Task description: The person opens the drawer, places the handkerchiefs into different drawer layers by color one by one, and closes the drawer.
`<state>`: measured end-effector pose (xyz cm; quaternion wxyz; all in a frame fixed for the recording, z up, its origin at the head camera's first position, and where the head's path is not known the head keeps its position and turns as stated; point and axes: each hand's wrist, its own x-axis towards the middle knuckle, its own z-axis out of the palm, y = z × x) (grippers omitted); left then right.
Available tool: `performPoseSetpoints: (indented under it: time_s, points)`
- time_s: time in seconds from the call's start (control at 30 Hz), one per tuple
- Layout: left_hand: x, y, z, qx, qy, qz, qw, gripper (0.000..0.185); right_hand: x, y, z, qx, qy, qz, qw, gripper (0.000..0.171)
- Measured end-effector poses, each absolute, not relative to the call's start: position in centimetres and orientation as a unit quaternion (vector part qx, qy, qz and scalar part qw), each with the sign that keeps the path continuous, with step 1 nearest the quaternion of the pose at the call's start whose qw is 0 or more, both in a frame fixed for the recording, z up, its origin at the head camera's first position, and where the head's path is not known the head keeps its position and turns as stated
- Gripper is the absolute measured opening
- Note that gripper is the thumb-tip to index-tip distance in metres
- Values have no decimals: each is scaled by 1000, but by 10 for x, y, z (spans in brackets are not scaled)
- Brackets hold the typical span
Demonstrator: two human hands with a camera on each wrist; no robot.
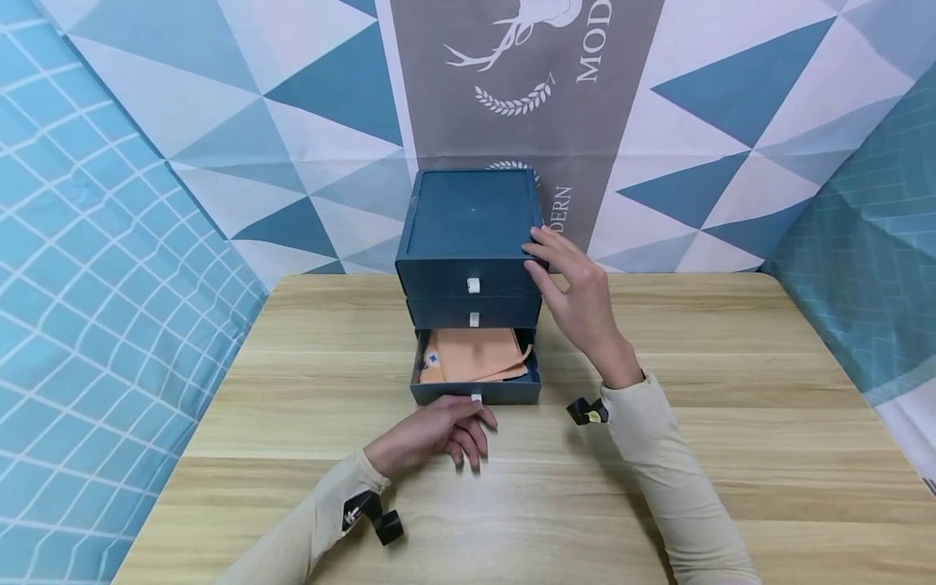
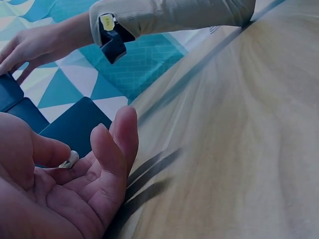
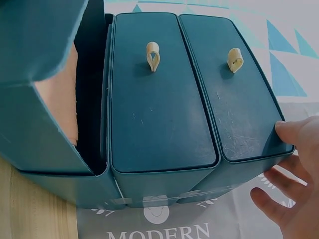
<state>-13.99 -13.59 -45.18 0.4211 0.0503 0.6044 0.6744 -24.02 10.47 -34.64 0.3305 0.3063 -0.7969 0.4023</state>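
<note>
On the pale wooden worktop (image 1: 658,422), the dark blue three-drawer box (image 1: 471,236) is steadied by the right hand (image 1: 578,296) — grip wide, fingers straight — while the left hand (image 1: 431,431) pinches the open bottom drawer's small white tab (image 1: 476,398); a skewed pull could jam the drawer.

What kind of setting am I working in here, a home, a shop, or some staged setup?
Most likely a staged recording booth, not a lived-in room. A wooden table stands enclosed by patterned fabric backdrops, and it bears only a small blue drawer box, with its bottom drawer pulled open.

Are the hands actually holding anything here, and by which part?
The left hand pinches the small pull tab of the open bottom drawer. The right hand only steadies the drawer box at its top right corner.
</note>
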Motion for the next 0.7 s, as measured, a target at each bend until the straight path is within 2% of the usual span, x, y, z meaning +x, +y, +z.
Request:
performPoseSetpoints:
  time_s: [0.7]
  points:
    - [-176,-134,-452,38,623,680,384,40,-239,102,-347,298,-799,397,339,27]
